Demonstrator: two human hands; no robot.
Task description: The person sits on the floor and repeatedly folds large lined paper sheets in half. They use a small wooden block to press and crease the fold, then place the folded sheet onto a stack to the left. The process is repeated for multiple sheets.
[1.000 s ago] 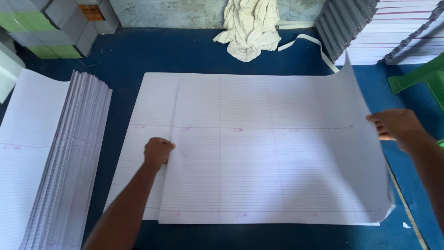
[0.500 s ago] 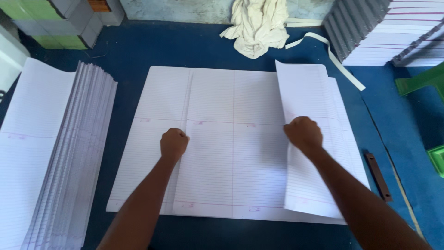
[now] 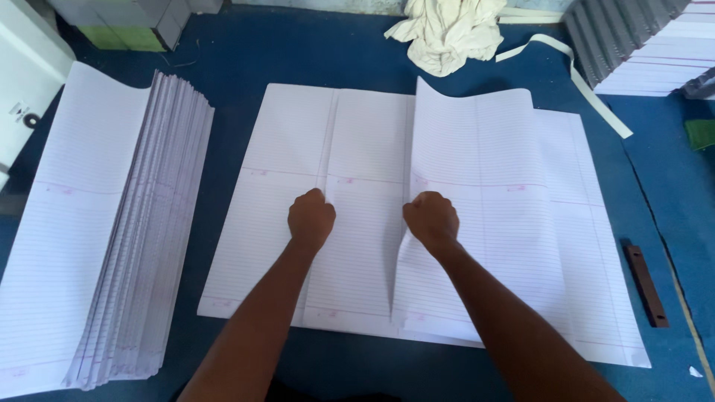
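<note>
paper stack [image 3: 89,223] cut off at left edge, both hands' fingers curled under, unseen

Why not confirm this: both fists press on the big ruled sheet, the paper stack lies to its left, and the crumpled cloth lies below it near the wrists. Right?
One thing is wrong: the cloth lies above the sheet, at the far edge, not near the wrists. The head view shows it. The rest holds: left fist and right fist press on the sheet, and the stack lies to its left.
</note>
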